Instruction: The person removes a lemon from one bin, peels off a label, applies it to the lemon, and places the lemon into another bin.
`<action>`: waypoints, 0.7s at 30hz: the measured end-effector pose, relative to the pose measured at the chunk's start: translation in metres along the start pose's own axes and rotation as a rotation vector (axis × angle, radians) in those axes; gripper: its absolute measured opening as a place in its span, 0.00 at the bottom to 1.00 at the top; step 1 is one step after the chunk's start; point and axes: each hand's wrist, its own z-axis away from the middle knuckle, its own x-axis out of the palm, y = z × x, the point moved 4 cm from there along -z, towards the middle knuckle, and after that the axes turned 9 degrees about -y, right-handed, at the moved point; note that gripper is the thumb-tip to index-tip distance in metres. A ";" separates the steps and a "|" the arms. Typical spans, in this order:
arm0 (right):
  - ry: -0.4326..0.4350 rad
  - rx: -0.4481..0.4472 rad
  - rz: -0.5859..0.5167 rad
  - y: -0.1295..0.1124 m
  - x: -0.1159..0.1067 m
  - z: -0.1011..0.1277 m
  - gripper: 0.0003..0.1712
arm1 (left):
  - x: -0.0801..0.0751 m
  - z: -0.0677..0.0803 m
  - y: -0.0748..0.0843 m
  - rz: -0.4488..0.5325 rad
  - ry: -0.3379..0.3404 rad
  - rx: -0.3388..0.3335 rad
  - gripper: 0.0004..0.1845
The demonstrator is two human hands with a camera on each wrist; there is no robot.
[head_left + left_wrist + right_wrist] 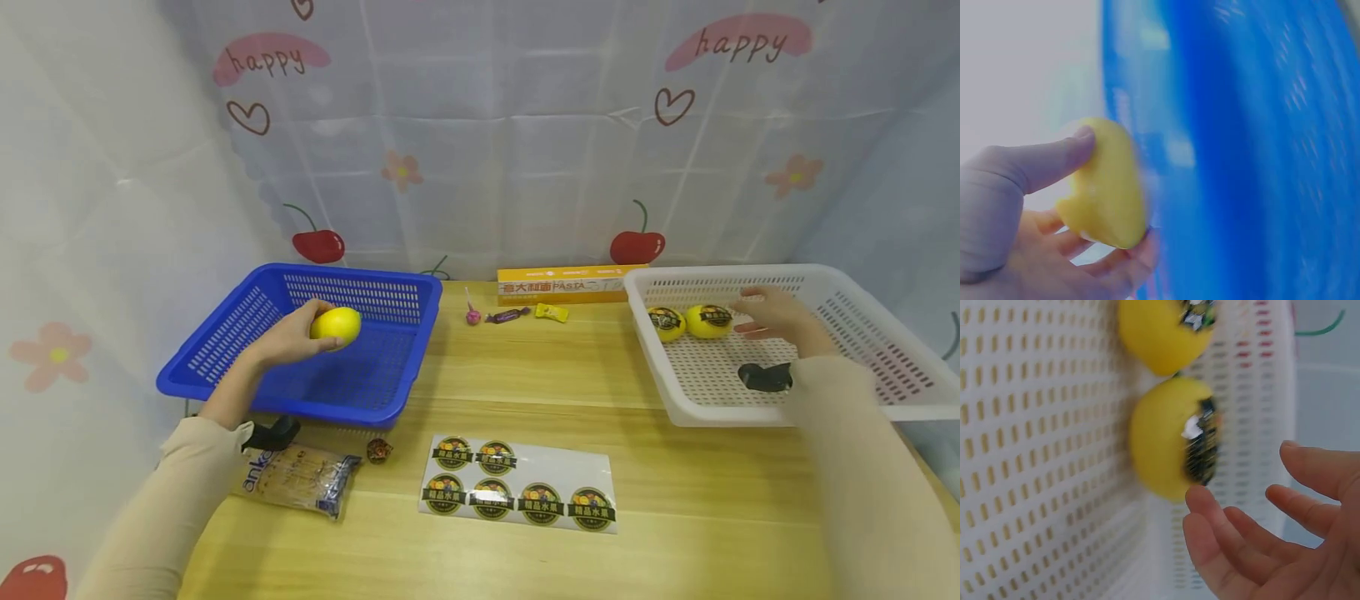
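left hand (288,337) gripping plain lemon (336,323) over blue basket (225,333) | right hand (776,317) loose, just off stickered lemon (708,321) in white basket (870,333) | mid-labelling i guess, sticker sheet (517,493) next

My left hand (288,337) grips a plain yellow plastic lemon (336,323) over the blue perforated plastic basket (225,333). My right hand (776,317), fingers loose, hovers in the white perforated plastic basket (862,292) just beside two yellow stickered lemons (690,322). A glossy sheet of round fruit stickers (517,492) lies between on the wooden table (675,500)
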 end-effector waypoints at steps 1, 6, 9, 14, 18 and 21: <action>0.005 -0.020 0.014 -0.004 0.000 0.003 0.41 | 0.001 -0.001 0.010 0.009 0.020 0.020 0.28; 0.058 -0.098 0.063 -0.029 0.010 0.021 0.42 | 0.016 -0.009 0.052 0.091 0.095 0.087 0.31; 0.119 -0.126 0.070 -0.043 0.021 0.032 0.43 | 0.029 -0.014 0.075 0.146 0.168 0.131 0.31; 0.249 -0.237 0.066 -0.063 0.047 0.053 0.39 | 0.056 -0.023 0.111 0.201 0.254 0.201 0.32; 0.298 -0.341 0.036 -0.075 0.065 0.069 0.35 | 0.078 -0.032 0.134 0.238 0.242 0.235 0.32; 0.316 -0.394 0.010 -0.084 0.076 0.076 0.34 | 0.092 -0.039 0.147 0.238 0.230 0.251 0.32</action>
